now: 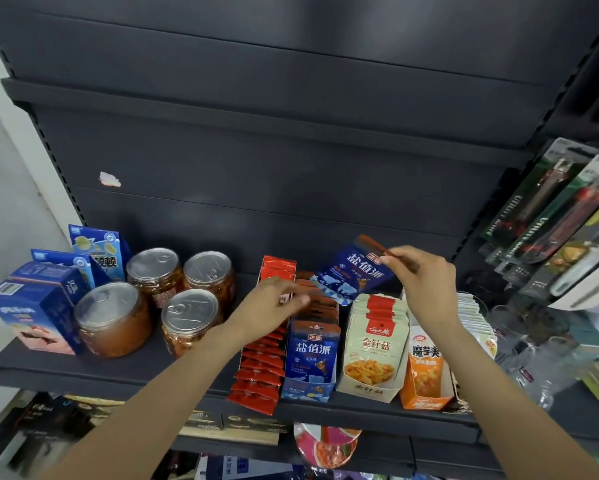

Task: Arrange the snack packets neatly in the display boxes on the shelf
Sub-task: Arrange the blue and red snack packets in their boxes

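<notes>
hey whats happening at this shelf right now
A person is stocking snack packets into display boxes on a dark shelf. The right hand pinches a blue snack packet by its top corner, held in the air above the blue display box, which already holds matching packets. The left hand reaches into the packets at the back of that box, next to the row of red packets. Its grip is blurred.

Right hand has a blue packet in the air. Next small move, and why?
Probably lower the blue packet into the blue display box just below it. The right hand pinches it by its top corner above the matching packets, and the left hand rests at that row's back.
</notes>
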